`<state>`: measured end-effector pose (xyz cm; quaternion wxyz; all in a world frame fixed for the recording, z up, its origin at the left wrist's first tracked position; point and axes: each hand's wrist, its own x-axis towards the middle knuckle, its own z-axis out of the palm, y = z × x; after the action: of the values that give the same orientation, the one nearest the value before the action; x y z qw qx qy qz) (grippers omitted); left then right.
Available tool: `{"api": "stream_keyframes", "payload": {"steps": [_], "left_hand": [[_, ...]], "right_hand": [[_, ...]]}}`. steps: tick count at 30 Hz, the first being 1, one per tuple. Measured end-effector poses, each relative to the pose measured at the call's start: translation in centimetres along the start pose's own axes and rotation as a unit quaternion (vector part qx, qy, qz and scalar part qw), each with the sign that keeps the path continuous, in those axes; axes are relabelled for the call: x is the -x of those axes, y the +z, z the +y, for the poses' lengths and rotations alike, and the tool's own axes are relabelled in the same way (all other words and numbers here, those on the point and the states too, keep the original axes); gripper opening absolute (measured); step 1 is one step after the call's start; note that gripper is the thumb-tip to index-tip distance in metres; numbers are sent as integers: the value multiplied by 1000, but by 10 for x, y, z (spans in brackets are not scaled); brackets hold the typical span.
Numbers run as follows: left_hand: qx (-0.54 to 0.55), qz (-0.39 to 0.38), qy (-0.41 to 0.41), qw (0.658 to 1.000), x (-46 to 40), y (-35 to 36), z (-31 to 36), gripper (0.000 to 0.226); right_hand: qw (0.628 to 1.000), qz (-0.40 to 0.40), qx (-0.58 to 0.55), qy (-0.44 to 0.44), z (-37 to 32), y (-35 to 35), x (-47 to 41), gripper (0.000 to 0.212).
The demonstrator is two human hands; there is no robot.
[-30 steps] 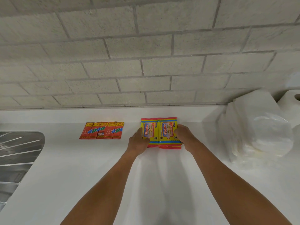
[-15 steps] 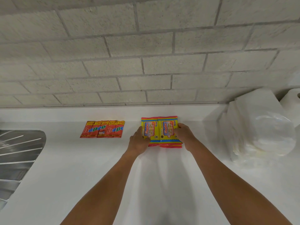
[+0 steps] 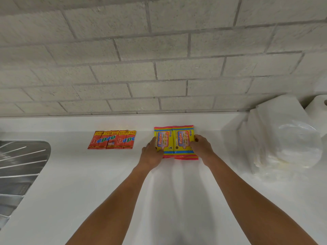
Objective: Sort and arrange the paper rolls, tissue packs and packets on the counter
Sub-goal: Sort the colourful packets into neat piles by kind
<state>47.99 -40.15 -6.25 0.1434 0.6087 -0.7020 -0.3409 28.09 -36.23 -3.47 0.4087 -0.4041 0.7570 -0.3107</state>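
Two yellow tissue packs (image 3: pixel 175 141) with pink and blue edges lie side by side, flat on the white counter (image 3: pixel 106 183) near the back wall. My left hand (image 3: pixel 151 154) presses against the left pack's outer edge with fingers on its corner. My right hand (image 3: pixel 201 147) rests on the right pack's outer edge. To their left a row of red sachet packets (image 3: pixel 112 139) lies flat, overlapping one another. A white paper roll (image 3: pixel 318 110) stands at the far right, partly cut off by the frame edge.
A bulky bag of white paper goods in clear plastic (image 3: pixel 283 137) sits right of the tissue packs. A steel sink drainboard (image 3: pixel 19 167) takes the left edge. A grey brick wall (image 3: pixel 159 59) closes the back of the counter.
Both hands have stayed on the tissue packs' sides. The packs look slightly straighter against each other; otherwise nothing has shifted.
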Motion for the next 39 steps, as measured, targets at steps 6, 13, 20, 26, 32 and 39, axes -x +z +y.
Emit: {"api": "stream_keyframes", "payload": {"steps": [6, 13, 20, 26, 32, 39], "left_hand": [[-14, 8, 17, 1000, 15, 0, 4, 51], [-50, 24, 35, 998, 43, -2, -1, 59], [-53, 50, 62, 995, 97, -5, 12, 66], [-29, 70, 89, 993, 150, -4, 24, 66], [-13, 74, 114, 991, 191, 1, 32, 65], [1, 30, 143, 989, 219, 14, 49, 65]], "right_hand": [[999, -1, 27, -17, 1, -2, 9, 28], [996, 9, 79, -41, 6, -12, 36, 51], [994, -15, 67, -85, 16, -26, 86, 52], [995, -26, 19, -93, 34, -36, 135, 51], [996, -25, -3, -83, 47, -45, 172, 54], [997, -10, -40, -64, 64, -64, 211, 51]]}}
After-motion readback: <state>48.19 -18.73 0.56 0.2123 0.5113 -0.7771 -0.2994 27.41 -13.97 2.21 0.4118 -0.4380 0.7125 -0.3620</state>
